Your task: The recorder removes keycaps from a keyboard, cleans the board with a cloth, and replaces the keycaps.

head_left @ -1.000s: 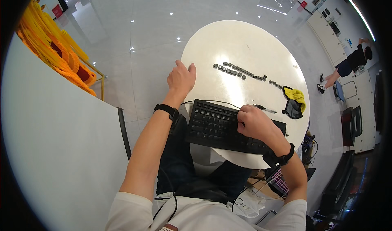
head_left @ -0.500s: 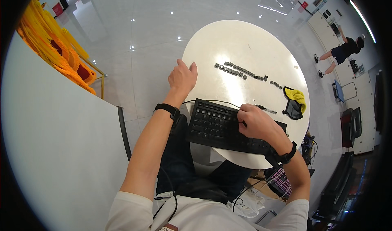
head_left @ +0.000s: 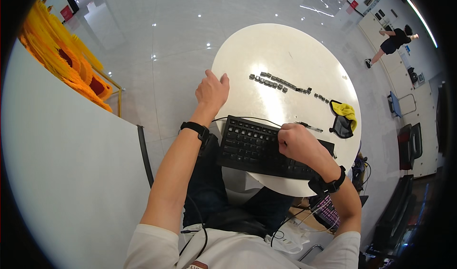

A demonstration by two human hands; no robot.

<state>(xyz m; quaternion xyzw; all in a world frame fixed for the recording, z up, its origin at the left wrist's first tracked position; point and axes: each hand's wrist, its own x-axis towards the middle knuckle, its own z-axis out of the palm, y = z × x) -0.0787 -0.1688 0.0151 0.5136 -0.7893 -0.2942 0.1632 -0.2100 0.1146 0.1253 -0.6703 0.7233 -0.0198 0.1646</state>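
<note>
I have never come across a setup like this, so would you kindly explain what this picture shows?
There is no machine here, only someone's bare left hand and right hand. A fisheye camera worn on the head looks down, bending straight edges near the rim. On the round white table lie a black computer keyboard, small loose keycaps in rows, and a pen. The right hand is at the keyboard with curled fingers; whether they grip anything is hidden. The left, at the table's left edge, holds nothing that shows.
</note>
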